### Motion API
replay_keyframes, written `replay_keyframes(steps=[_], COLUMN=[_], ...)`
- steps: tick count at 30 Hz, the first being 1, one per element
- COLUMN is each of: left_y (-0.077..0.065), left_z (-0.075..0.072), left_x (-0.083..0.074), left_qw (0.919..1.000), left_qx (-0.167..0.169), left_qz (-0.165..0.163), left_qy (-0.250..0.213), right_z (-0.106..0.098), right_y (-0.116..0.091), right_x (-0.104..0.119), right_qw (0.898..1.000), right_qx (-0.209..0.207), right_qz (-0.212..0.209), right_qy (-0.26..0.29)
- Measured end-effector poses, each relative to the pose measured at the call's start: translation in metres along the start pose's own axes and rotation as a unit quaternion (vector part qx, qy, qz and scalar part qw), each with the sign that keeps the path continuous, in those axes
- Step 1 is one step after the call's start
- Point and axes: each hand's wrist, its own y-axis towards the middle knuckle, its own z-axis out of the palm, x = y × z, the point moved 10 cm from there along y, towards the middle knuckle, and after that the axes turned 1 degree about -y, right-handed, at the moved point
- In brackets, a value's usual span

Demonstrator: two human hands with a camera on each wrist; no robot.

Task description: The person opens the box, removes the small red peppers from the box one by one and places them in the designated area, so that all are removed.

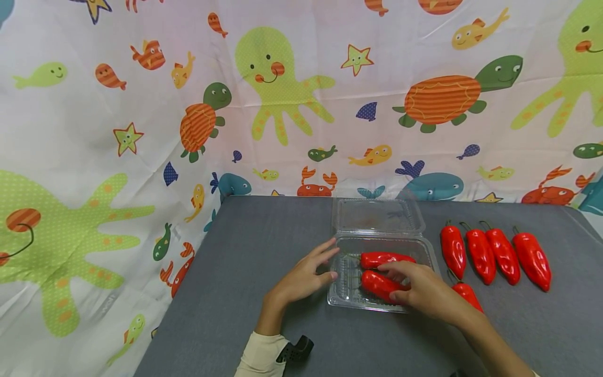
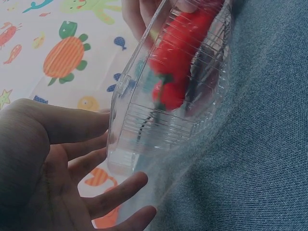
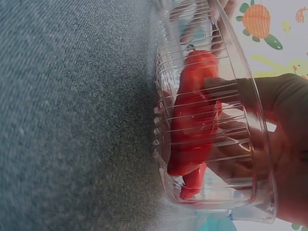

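Note:
A clear plastic clamshell box [image 1: 345, 285] lies on the grey table, its lid [image 1: 377, 217] folded back flat behind it. Two red peppers lie side by side in the box: a far one [image 1: 383, 258] and a near one [image 1: 375, 283]. My right hand [image 1: 426, 290] reaches in from the right and pinches the near pepper between thumb and fingers; the right wrist view shows this pepper [image 3: 195, 110] through the box wall. At the left rim, my left hand [image 1: 301, 280] has its fingers spread. In the left wrist view its thumb touches or nearly touches the wall.
To the right of the box several red peppers [image 1: 504, 256] lie in a row. Another pepper [image 1: 468, 297] is nearer, partly behind my right forearm. A white curtain [image 1: 301, 157] printed with sea animals hangs along the back and left of the table [image 1: 264, 230].

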Motion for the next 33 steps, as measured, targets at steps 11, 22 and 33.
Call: replay_keyframes(steps=[11,22,33], left_y=[0.0,0.0,0.0], left_z=[0.0,0.001,0.001], left_x=[0.001,0.002,0.003], left_qw=[1.0,1.0,1.0], left_qx=[0.0,-0.003,-0.001], left_qz=[0.001,0.004,-0.001], left_qy=[0.0,0.005,0.0], right_z=[-0.025,-0.046,-0.064], right_y=[-0.008,-0.022,-0.042], right_x=[0.006,0.004,0.003], right_qw=[0.997,0.992,0.988], right_qx=[-0.078,-0.118,-0.145], right_qz=[0.001,0.035,0.052], right_qy=[-0.01,0.029,0.01])
